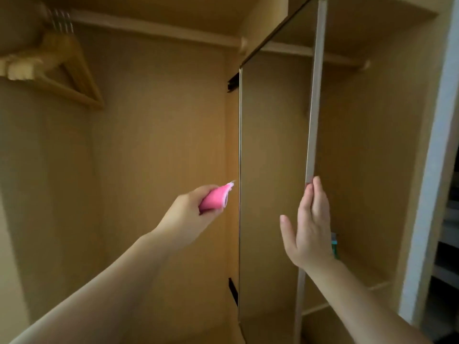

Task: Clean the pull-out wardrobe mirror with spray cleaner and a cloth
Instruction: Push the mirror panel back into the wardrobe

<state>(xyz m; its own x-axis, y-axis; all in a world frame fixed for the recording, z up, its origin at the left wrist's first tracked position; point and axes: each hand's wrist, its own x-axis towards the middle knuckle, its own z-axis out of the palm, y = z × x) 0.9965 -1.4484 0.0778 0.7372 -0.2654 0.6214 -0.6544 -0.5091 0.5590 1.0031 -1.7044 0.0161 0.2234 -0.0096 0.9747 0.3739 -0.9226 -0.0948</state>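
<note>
The pull-out mirror [273, 157] stands out from the wardrobe, seen almost edge-on, and its glass reflects the wooden interior. My right hand [310, 224] grips the pale front frame strip [315, 108] at mid height, fingers over the edge and thumb spread toward the glass. My left hand [191, 214] is closed around a bunched pink cloth [215, 199], held just left of the mirror's thin rear edge and not touching the glass. A small teal object [334, 244], possibly the spray bottle, peeks out behind my right hand.
Wooden hangers [62, 68] hang on a rail at the upper left. Black slide brackets [233, 81] hold the mirror to the wardrobe's side panel. Shelves [360, 269] lie to the right of the mirror, and a white door frame [432, 170] stands at the far right.
</note>
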